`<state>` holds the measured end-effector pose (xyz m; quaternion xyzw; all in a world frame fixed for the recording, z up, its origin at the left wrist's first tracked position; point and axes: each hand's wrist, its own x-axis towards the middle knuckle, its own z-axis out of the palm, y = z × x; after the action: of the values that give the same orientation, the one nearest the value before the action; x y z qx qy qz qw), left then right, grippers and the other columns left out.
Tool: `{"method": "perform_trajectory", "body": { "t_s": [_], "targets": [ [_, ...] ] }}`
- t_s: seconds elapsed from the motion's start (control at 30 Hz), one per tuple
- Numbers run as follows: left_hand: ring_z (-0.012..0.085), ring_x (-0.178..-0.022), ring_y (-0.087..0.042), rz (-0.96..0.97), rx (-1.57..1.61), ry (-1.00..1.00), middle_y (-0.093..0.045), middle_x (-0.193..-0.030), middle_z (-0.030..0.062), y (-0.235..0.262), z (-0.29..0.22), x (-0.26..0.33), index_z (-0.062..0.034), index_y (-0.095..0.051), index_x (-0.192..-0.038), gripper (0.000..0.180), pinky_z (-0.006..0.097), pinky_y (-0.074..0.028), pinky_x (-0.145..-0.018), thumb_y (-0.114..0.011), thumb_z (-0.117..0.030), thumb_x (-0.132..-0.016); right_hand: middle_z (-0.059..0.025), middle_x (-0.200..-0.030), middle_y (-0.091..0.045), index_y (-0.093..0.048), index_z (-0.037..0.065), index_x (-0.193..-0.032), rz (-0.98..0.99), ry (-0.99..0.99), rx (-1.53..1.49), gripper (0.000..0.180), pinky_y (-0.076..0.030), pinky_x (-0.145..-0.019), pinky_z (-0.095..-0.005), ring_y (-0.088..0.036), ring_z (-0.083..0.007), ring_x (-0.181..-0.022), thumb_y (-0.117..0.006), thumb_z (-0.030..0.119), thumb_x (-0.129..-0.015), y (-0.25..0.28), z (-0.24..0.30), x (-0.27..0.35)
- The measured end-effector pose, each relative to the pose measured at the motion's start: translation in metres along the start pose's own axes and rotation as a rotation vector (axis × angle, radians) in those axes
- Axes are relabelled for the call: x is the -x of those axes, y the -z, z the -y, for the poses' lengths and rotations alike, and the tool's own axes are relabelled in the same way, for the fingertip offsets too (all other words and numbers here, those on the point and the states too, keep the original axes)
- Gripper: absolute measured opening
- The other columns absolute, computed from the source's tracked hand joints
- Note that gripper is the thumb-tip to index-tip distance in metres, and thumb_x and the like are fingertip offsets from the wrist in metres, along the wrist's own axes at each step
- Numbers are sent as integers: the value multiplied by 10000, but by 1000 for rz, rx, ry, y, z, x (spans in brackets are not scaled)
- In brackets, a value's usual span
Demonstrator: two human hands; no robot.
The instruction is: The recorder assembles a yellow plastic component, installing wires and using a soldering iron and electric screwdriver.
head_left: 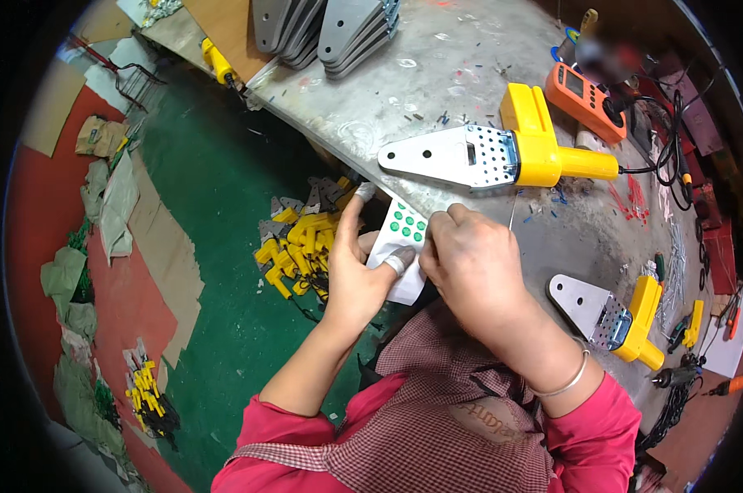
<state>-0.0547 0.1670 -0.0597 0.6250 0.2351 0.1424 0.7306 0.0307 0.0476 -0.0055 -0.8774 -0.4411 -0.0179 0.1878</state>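
A white sheet of round green stickers (408, 222) is gripped between the thumb and fingers of my left hand (351, 279), just off the bench edge. Pale wraps cover the tips of that thumb and one finger. My right hand (478, 259) is closed in a pinch at the sheet's right edge; whether a loose sticker is between its fingertips, I cannot make out. Beyond my hands, a yellow-handled pipe welding iron (494, 156) with a flat grey pointed plate lies on the bench. A second pipe welding iron (609, 316) lies to the right of my right hand.
Grey pointed plates (359, 37) are stacked at the bench's far side. An orange meter (585, 103) with black cables stands at the far right. Several yellow-handled irons (305, 242) are heaped below the bench edge, another bunch (147, 390) on the floor. Hand tools line the right side.
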Motion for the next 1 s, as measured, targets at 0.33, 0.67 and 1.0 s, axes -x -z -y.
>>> {"method": "perform_trajectory", "body": {
  "t_s": [0.33, 0.67, 1.0],
  "targets": [
    [408, -1103, -526, 28, -1023, -882, -540, -1213, 250, -4, -37, -17, 48, -405, -1343, 694, 490, -396, -961, -719, -154, -758, -148, -719, -675, -697, 29, -764, -276, -476, -321, 147, -515, -632, -344, -667, -260, -666, -633, 160, -746, 92, -103, -29],
    [433, -1198, -484, 153, -1179, -811, -488, -1289, 296, -42, -39, -37, 78, -397, -1325, 751, 502, -386, -987, -715, -301, -760, -184, -815, -677, -710, 28, -880, 139, -301, -387, 274, -500, -800, -377, -664, -306, -811, -621, 275, -804, 120, -160, -62],
    [318, -1039, -552, 277, -995, -996, -554, -1148, 182, -205, -32, -75, -56, -493, -1247, 492, 420, -448, -893, -579, -117, -765, -214, -893, -644, -673, 25, -901, 147, -411, 404, 193, -490, -712, -410, -643, -341, -772, -628, 182, -798, 190, -177, -97]
  ]
}}
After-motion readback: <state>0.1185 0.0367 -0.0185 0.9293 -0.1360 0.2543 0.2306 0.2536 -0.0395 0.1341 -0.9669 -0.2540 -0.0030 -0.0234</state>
